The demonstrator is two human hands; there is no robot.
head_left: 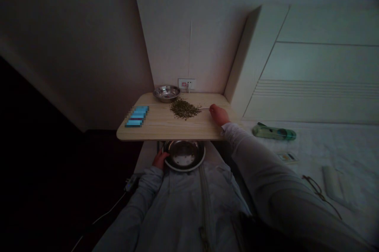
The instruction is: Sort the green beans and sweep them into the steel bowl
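Note:
A loose pile of small green pieces [184,110] lies spread on the light wooden tabletop [166,130]. From the right, my right hand [219,114] is closed around a thin metal utensil [205,109], whose far end reaches into the pile's edge. That end is hidden, so its exact kind is unclear. Below the front edge of the table, my left hand [160,160] grips the left rim of a round metal bowl [199,159] at my lap. A few small bits lie inside this bowl. Another metal bowl [166,99] stands at the back left of the pile.
A blurred blue phone-like rectangle [137,116] lies on the table's left side. Behind the table is a wall socket [186,84]. On the bed [310,141] at the right are a green bottle [274,131], a small card-like item [288,157] and glasses [316,189].

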